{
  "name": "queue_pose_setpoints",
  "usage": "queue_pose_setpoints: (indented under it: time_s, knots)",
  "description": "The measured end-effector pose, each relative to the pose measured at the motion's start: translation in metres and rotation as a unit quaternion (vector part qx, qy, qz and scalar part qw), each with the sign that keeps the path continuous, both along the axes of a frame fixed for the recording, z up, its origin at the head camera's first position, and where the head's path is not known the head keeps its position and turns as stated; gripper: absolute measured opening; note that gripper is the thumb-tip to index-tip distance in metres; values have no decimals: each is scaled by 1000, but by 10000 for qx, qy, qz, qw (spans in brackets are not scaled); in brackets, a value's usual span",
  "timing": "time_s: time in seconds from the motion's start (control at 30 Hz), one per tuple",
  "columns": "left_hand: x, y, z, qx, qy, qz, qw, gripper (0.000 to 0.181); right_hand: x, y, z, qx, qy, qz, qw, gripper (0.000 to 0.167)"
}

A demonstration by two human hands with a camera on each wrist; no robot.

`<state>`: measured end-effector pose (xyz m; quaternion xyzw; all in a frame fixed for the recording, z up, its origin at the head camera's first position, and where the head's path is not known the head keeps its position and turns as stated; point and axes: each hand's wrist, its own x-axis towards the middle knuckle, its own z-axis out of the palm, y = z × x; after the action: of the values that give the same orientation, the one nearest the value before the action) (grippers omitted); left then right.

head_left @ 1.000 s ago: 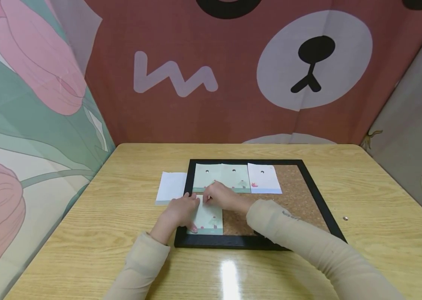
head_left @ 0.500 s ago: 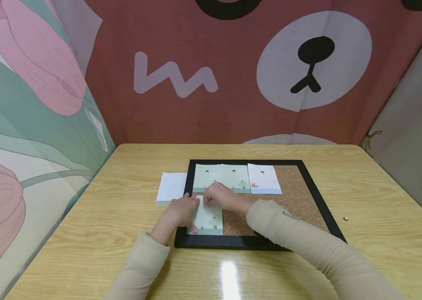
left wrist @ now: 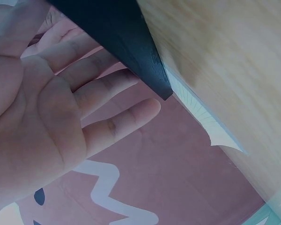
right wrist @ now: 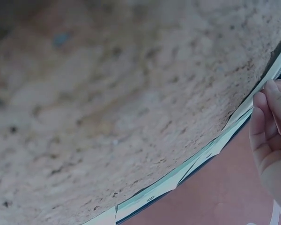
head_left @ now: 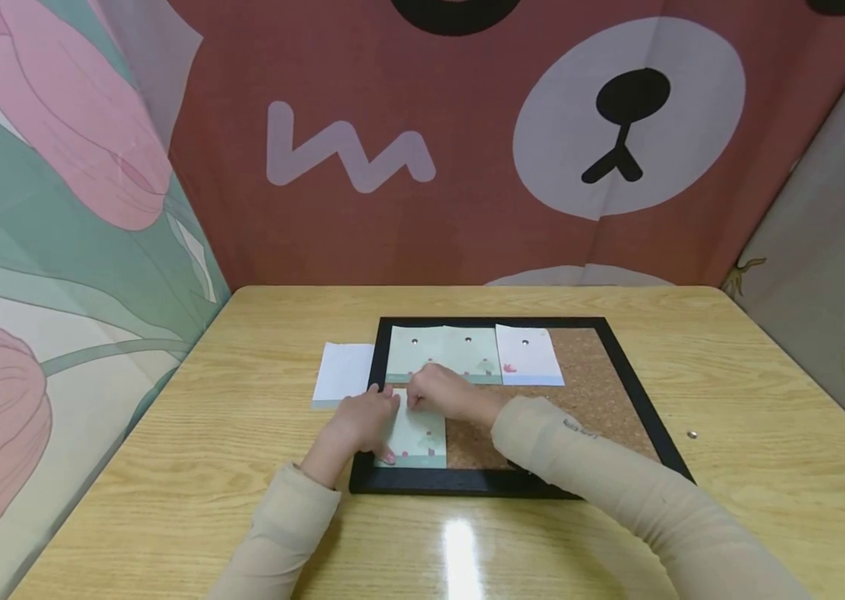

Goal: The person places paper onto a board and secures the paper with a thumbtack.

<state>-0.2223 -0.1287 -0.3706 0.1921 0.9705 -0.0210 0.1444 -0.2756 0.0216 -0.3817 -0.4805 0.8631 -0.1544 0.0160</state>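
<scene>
A black-framed corkboard [head_left: 482, 481] lies on the table. A pale green sheet [head_left: 415, 435] sits at its lower left. My left hand [head_left: 365, 421] rests open across the board's left edge, with its thumb on this sheet near the bottom. In the left wrist view its fingers stretch straight beside the black frame [left wrist: 117, 37]. My right hand [head_left: 443, 392] is at the sheet's upper part, fingers curled and thumb against fingertips. It pinches what seems to be a thumbtack, mostly hidden by the fingers; in the right wrist view these fingertips [right wrist: 271, 86] meet at the paper.
Along the board's top, two green sheets [head_left: 411, 360] and a white sheet [head_left: 531, 367] each bear a silver thumbtack [head_left: 525, 342]. A white notepad [head_left: 342, 375] lies left of the board. One loose thumbtack [head_left: 692, 434] lies on the table to the right.
</scene>
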Motion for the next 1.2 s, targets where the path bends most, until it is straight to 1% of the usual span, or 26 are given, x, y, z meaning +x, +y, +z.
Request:
queue_pose_setpoints:
  time_s: [0.2,0.37,0.47,0.6,0.83,1.07,1.13,1.2]
  knots:
    - [0,0,-1,34,26,-18,10000,91,0,0,2,20,-90,-86,9999,8]
    - [1,-1,1,71,24,-16,10000,90,0,1,0,-142,-338,-84,9993,10]
    - [2,-1,1,56,-15,-29,10000,89,-2,2,-4,-278,-614,-53,9977,15]
    - [2,-1,2,-7,-49,-38,10000,89,-4,3,-8,-391,-751,75,9964,21]
    - [1,0,2,-31,21,-84,10000,90,-4,4,-6,-306,-354,212,9987,16]
    - [1,-1,1,53,10,-81,10000,90,-3,3,-6,-122,-71,598,9981,20]
    - [1,-1,1,97,6,-68,9999,90,-3,2,-7,-22,-27,691,9976,19]
    - [1,-2,0,109,12,-75,9999,90,-2,2,-7,59,118,787,9968,18]
